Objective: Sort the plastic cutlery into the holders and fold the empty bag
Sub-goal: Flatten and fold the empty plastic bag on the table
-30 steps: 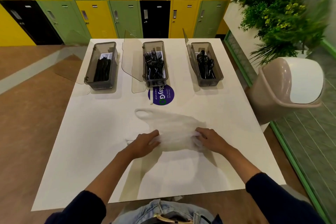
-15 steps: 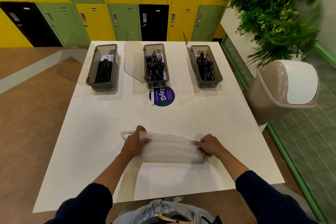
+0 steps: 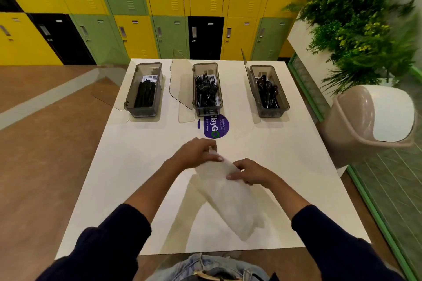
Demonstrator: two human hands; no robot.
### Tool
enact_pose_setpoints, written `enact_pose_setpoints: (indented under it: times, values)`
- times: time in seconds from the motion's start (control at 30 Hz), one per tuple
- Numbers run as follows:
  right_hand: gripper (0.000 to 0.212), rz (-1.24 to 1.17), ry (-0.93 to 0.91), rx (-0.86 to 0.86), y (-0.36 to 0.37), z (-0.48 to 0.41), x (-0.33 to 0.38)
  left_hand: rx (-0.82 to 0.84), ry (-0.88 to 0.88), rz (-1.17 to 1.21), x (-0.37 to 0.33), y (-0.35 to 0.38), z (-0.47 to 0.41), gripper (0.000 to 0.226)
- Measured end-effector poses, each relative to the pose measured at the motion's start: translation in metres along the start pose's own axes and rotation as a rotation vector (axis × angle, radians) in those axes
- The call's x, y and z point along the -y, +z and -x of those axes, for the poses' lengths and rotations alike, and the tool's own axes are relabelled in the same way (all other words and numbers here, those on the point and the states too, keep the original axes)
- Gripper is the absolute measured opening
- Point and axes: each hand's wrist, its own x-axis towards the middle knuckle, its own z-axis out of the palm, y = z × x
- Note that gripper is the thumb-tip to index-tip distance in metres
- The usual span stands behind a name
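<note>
The clear plastic bag, folded into a long strip, runs diagonally from the table's middle toward the near right. My left hand grips its far end with curled fingers. My right hand pinches the strip's right edge just below. Three grey holders stand in a row at the far side: the left holder has black knives, the middle holder black forks, the right holder black spoons.
The white table carries a round purple sticker in front of the middle holder. Clear lids lean beside the holders. A beige swing-top bin and plants stand to the right, lockers behind.
The bag was folded into a strip lying crosswise; now it is turned diagonal, with my left hand moved up and away and my right hand at its upper edge.
</note>
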Motion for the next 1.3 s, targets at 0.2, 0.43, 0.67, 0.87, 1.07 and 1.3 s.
enact_pose_setpoints:
  times: [0.2,0.43,0.67,0.87,1.07,1.3]
  values:
    - [0.025,-0.039,-0.029,-0.083,-0.024,0.001,0.0,-0.53,-0.019,0.03,0.006,-0.042,0.001,0.04]
    - [0.016,-0.375,-0.267,-0.46,-0.038,0.001,0.036,-0.216,-0.093,0.499,-0.007,-0.009,0.007,0.073]
    - [0.045,-0.309,-0.459,-0.558,-0.025,0.0,0.027,-0.242,0.093,0.648,0.001,0.006,0.0,0.029]
    - [0.02,0.001,-0.241,-0.325,0.006,0.001,-0.025,-0.018,-0.007,0.327,0.028,0.04,0.011,0.008]
    - [0.05,-0.025,-0.095,-0.305,0.027,0.007,-0.033,0.104,-0.322,0.411,0.034,0.068,0.026,0.046]
    - [0.046,0.068,-0.036,-0.49,0.041,-0.004,-0.022,-0.118,-0.328,0.24,0.039,0.088,0.019,0.036]
